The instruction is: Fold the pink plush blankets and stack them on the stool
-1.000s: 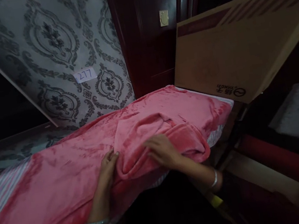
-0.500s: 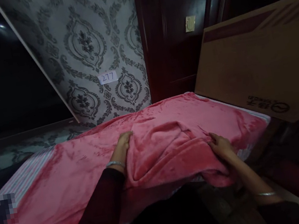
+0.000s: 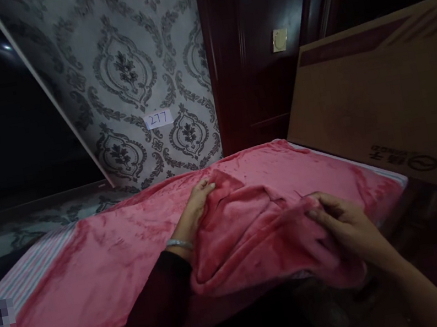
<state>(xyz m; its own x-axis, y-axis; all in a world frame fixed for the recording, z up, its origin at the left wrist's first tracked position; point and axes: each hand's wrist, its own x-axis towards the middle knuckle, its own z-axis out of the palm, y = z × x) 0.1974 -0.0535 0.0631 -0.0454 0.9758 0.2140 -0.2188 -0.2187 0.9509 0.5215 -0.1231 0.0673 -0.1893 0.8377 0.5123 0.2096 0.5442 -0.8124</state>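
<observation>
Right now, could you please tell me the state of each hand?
Left hand: closed, pinching a raised edge of the folded pink plush fabric.
Right hand: closed, pinching the same fabric.

"277" handwritten on white label (image 3: pixel 158 119) on wallpaper (image 3: pixel 129 78); carton (image 3: pixel 383 97) lettering (image 3: pixel 423 161) inverted, blurred.

The blanket (image 3: pixel 131 245) lies before the wall (image 3: pixel 126 89) — carton (image 3: pixel 375 98) beyond its right end.

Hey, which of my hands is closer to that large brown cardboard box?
Right. Your right hand, pinching the bunched pink plush cloth, is below and left of the large brown cardboard box in view; your left hand, holding the same cloth, is farther left.
</observation>
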